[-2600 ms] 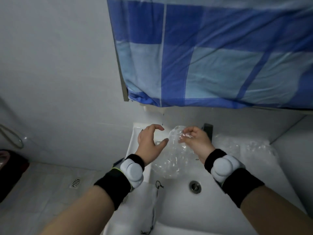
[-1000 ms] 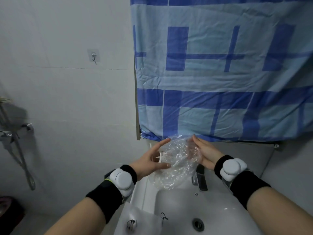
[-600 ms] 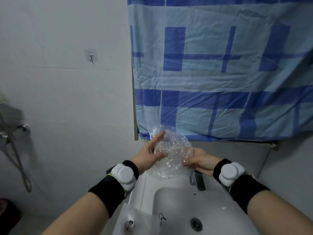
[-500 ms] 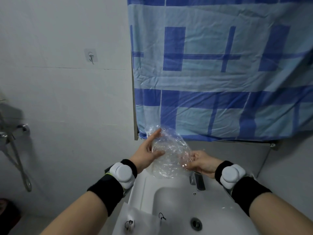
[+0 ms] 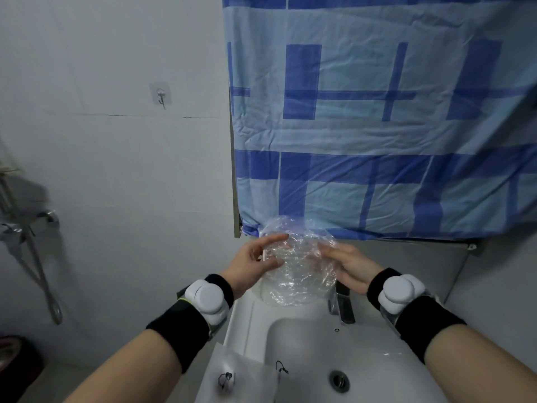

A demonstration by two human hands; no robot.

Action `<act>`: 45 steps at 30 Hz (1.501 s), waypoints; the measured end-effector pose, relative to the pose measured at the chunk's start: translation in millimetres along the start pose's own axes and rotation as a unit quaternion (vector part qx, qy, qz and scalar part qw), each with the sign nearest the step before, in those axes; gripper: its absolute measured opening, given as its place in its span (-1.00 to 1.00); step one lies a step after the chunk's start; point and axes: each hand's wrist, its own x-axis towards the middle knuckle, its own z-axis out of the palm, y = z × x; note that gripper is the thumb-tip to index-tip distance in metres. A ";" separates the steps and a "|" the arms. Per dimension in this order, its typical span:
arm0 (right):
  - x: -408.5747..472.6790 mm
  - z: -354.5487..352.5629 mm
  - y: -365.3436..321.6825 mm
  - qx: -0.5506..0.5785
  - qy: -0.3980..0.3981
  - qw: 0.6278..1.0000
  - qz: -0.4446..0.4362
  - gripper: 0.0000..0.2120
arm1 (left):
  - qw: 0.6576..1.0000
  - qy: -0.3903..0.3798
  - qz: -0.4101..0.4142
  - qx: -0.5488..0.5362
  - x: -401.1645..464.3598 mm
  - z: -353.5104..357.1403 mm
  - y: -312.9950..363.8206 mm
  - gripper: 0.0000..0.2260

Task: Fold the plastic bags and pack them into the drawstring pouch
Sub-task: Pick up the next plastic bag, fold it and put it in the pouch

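Over the sink [image 5: 250,321], the left hand [image 5: 252,264] pinches a crumpled clear plastic bag [image 5: 299,269] while the right hand [image 5: 350,267], fingers relaxed, presses it; no writing legible.

One wide-angle camera on my head looks forward and slightly down, close over a white sink [image 5: 250,321] whose basin fills the bottom of the frame. My left hand [image 5: 250,264] and right hand [image 5: 350,267] meet near the centre. A blue checked curtain [image 5: 377,126] and a pale wall [image 5: 116,155] fill the upper frame.
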 end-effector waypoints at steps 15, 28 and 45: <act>-4.1 10.8 -20.6 -0.078 0.080 0.988 -0.103 -0.76 | 0.995 0.029 -0.031 0.087 5.8 2.5 5.2 -0.66; -8.6 5.8 -24.2 -0.087 0.016 0.994 -0.057 -0.35 | 0.993 0.087 -0.055 0.055 9.4 -3.4 1.9 -0.73; -4.1 9.1 -27.8 -0.204 0.016 0.978 -0.036 -0.35 | 0.994 -0.064 -0.071 -0.043 6.8 -4.3 16.9 -0.56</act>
